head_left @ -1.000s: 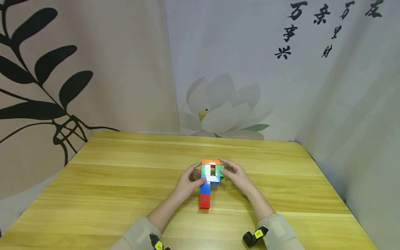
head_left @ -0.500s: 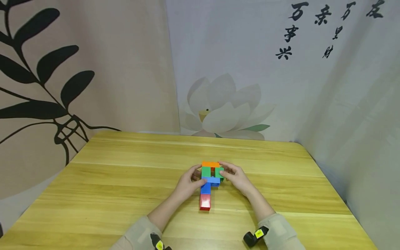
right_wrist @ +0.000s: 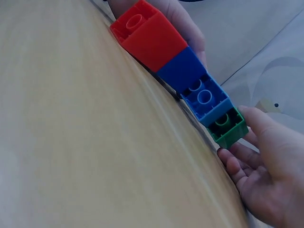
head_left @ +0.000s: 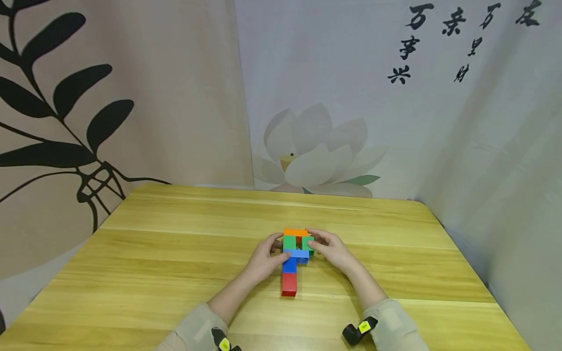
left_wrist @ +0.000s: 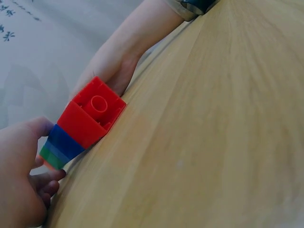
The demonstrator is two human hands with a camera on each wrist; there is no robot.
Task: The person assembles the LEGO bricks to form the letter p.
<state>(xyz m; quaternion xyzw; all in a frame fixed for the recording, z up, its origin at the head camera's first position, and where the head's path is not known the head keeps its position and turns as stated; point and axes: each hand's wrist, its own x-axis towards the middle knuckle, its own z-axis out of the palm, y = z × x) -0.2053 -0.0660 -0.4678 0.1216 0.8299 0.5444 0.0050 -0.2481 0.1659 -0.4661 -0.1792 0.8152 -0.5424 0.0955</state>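
A P-shaped build of toy building blocks lies on its side on the wooden table point(head_left: 184, 273). An orange block point(head_left: 295, 232) forms its far end, followed by two green blocks point(head_left: 289, 242) with a gap between them. Nearer come blue blocks point(head_left: 290, 265) and a red block point(head_left: 289, 284), whose hollow underside shows in the left wrist view. My left hand point(head_left: 263, 259) grips the left side, thumb on the blue. On the right, my right hand point(head_left: 329, 248) pinches the right-hand green block point(right_wrist: 228, 130), thumb on top and fingers at its far side.
Beyond the table's back edge hangs a pale cloth backdrop point(head_left: 184, 97) with printed leaves, a lotus and dark characters. Both sleeves carry a black strap device, such as the right one point(head_left: 360, 331), close above the tabletop.
The block build has come slightly toward me, its orange end more than its red end. Both hands have moved with it and keep their holds.
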